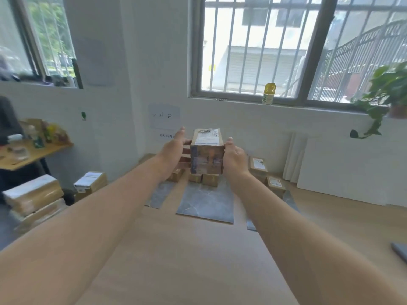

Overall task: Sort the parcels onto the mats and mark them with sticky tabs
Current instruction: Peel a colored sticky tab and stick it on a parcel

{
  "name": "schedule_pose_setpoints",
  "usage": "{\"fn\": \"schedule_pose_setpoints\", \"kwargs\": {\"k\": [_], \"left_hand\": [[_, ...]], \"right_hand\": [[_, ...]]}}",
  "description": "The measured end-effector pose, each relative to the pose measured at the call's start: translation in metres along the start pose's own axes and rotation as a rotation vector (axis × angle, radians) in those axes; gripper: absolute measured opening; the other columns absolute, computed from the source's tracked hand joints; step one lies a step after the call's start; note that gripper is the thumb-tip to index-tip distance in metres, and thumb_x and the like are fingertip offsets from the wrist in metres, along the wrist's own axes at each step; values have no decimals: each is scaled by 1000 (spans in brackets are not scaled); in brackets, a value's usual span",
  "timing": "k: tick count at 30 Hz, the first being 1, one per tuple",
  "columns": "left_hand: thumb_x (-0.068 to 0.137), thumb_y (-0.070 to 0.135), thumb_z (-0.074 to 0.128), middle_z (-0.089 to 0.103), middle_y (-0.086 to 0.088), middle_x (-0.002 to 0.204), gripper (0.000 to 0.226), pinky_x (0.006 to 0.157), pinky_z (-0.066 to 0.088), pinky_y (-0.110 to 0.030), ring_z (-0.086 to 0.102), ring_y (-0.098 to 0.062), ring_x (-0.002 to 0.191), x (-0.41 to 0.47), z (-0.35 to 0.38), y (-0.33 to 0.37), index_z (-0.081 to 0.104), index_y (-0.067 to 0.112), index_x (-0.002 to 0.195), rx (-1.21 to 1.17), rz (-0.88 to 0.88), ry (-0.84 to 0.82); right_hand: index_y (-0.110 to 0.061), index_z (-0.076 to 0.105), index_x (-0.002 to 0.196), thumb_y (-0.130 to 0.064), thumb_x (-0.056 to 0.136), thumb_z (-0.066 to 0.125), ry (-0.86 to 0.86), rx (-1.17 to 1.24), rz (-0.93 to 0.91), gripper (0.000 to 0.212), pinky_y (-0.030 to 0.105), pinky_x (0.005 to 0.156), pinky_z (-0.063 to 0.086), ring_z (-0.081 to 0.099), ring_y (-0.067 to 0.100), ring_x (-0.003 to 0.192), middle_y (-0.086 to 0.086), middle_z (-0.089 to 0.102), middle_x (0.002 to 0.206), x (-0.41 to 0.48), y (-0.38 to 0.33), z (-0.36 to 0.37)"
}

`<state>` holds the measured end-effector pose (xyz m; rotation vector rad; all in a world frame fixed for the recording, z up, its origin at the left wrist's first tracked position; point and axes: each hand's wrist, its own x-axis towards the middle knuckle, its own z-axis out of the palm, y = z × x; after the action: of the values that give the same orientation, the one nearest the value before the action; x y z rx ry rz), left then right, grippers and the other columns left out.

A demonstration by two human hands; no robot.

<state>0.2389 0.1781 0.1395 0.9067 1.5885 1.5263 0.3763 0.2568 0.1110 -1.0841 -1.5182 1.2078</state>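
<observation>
Parcel [207, 158], a boxy cardboard carton under glossy tape with a white label on top, is clamped between left hand [176, 150] and right hand [234, 156], above the grey marbled mat [207, 203].

Taped cardboard parcel [207, 156] aloft, upright, above grey mats [207, 201] with smaller parcels [210, 179].

Single head-worn wide-angle cam. Faces forward and a bit down, across the floor [198, 271] to the wall [242, 119] and barred window [253, 51]. Forearms enter from the bottom corners. The left hand [175, 150] and right hand [234, 156] hold the parcel [207, 158] near frame centre, at arm's reach. Grey mats [207, 203] lie beyond, mid-distance. Straight lines bend toward the frame edges.
</observation>
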Motion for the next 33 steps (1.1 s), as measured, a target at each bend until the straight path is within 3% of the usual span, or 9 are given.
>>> {"fn": "schedule_pose_setpoints", "kwargs": {"k": [3,6,10,17,22,26,30,33], "left_hand": [[104,59,24,66,-11,93,64,87,55,-39,66,-25,84,20,-22,1,64,11,118,-27,-10,14],[104,58,24,66,-11,93,63,82,56,-37,65,-25,82,48,-49,-1,64,10,115,-27,-17,25],[104,60,21,68,-14,100,67,86,55,-38,66,-27,90,98,-99,-9,64,10,118,-3,-40,-17],[104,57,26,72,-8,89,58,80,56,-37,69,-24,83,197,-196,-35,65,15,103,-6,-130,-80],[105,52,31,75,-2,77,52,69,54,-32,70,-18,70,262,-241,-60,67,15,101,-65,-172,-37],[106,51,29,73,-6,89,52,68,54,-32,69,-21,72,310,-255,-82,67,14,105,-73,-208,-38],[107,48,30,71,-6,85,48,64,54,-32,68,-22,69,350,-257,-104,64,15,99,-84,-241,16],[107,46,32,69,-7,84,45,71,56,-34,67,-22,70,383,-255,-124,64,16,98,-76,-273,43]], "right_hand": [[-19,72,95,-47,111,25,-32,-18,-19,56,30,74,50,66,16,79,-5,69,80,16,-3,23],[-16,73,102,-48,111,25,-51,-20,-25,59,28,66,46,65,15,78,-3,71,83,32,-2,58],[-17,74,94,-51,109,25,-43,2,26,61,37,82,55,69,22,83,2,75,86,63,1,120],[-23,73,88,-50,109,31,38,86,132,54,45,88,58,73,22,86,-1,77,85,124,31,243],[-29,71,89,-49,109,33,50,150,213,47,31,83,56,71,13,94,-12,76,87,158,53,302],[-26,68,104,-44,111,32,18,141,232,41,20,73,49,66,4,92,-14,71,94,194,73,328],[-32,67,93,-45,111,33,-35,153,287,40,34,95,54,69,14,103,-7,75,101,235,104,348],[-34,65,93,-43,111,33,-58,185,314,38,33,94,54,68,11,101,-10,73,100,262,126,362]]}}
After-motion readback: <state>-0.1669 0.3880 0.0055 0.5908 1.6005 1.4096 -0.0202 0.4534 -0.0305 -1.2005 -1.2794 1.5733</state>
